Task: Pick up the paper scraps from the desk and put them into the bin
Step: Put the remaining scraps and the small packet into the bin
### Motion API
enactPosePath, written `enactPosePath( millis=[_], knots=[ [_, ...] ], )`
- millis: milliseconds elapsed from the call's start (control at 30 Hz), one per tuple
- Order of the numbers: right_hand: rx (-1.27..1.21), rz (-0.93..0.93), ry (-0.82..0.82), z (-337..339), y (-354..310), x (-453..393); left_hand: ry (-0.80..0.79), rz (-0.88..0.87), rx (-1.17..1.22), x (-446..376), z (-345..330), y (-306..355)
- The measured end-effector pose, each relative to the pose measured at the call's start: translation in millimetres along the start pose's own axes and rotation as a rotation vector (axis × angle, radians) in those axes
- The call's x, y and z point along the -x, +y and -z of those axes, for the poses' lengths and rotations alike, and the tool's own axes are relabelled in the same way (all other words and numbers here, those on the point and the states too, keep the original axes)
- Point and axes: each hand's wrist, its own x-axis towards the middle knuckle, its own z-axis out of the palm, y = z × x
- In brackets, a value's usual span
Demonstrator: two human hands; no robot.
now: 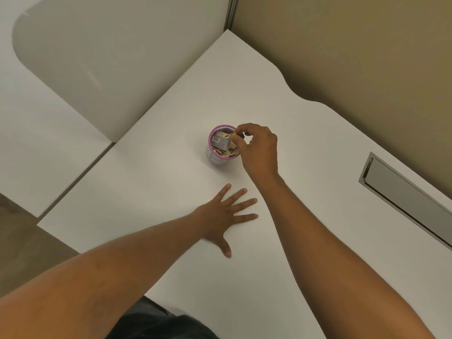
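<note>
Small purple mesh bin [221, 148] sitting upright out in the middle of the white desk [318, 192], already stuffed with paper scraps [226, 149], mostly beige bits plus a grey printed piece on top. Right hand [259, 148] hovering right over the bin's right rim, fingers curled in, thumb and fingertips pinched on something small with a yellow and teal tint. Too tiny to say for sure what it is, looks like another scrap. Left hand [226, 214] resting flat on the desk nearer the body, palm down, fingers spread wide, nothing in it. Well apart from the bin. Grey recessed metal flap [401, 196] set into the desk off to the right. White partition panel [110, 57] standing behind the desk on the left.
</note>
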Motion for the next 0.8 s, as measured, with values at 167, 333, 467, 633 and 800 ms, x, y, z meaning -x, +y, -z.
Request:
enactPosePath(
  millis=[167,333,467,633,800],
  knots=[
    [0.082,0.004,-0.111,-11.6,-3.8,-18.2,-0.018,0.018,-0.002,0.9,1.7,1.6],
    [0.242,0.158,-0.154,-16.5,0.7,-21.5,-0.006,0.022,-0.012,1.7,0.9,2.0],
    [0.372,0.186,-0.223,-18.2,-0.1,-22.5,-0.003,0.012,-0.019,0.9,-1.7,0.7],
    [0.117,-0.014,-0.006,-2.6,-12.5,-15.1,0.003,0.006,-0.021,-0.2,-3.2,-1.6],
    [0.020,-0.148,0.196,32.6,4.7,31.8,-0.044,0.009,-0.027,1.6,3.8,1.0]
  ],
)
